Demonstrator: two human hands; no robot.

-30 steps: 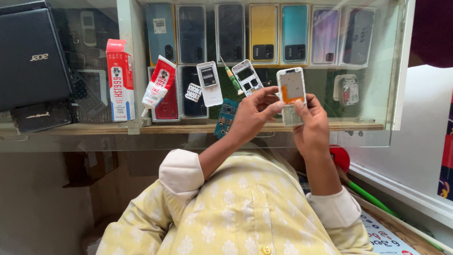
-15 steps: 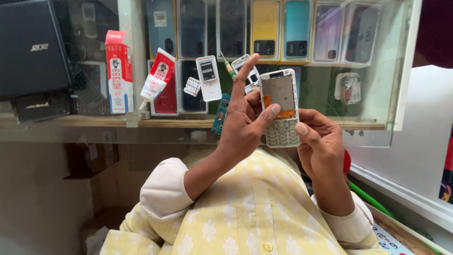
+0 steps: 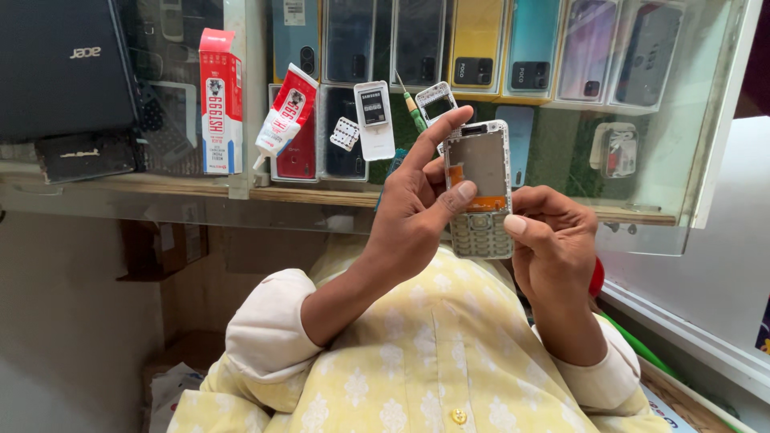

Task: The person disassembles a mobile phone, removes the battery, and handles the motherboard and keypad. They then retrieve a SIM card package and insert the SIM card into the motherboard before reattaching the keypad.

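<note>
- Left hand (image 3: 413, 216) & right hand (image 3: 553, 240) both clamped on a small keypad phone (image 3: 479, 192) w/ its front cover off, held upright in mid-scene, just near of the glass worktop (image 3: 321, 196) edge.
- Left thumb lies across the phone's bare screen area, forefinger stretched up behind its top; right thumb presses the right side by the keypad.
- Far left on worktop: black laptop (image 3: 64, 68), a dark flat pouch (image 3: 84, 156) just near of it.
- Right of those: tall red-and-white box (image 3: 220, 100) standing upright; beside it a red-and-white glue tube (image 3: 285, 112), tilted, nozzle down-left.
- Mid: white battery (image 3: 374, 120) w/ dark label, small white card (image 3: 345, 134) left of it, green-handled screwdriver (image 3: 415, 112), white phone frame (image 3: 437, 100) partly behind the forefinger.
- Far row: phone back covers (image 3: 477, 44) under clear wrap – grey, black, yellow, teal, lilac, dark.
- Far right: small clear packet (image 3: 613, 152) on green mat.
- Worktop's near edge runs left to right just beyond the hands; glass side wall closes the right end. Open room only between the edge & the person's yellow shirt (image 3: 425, 361).
</note>
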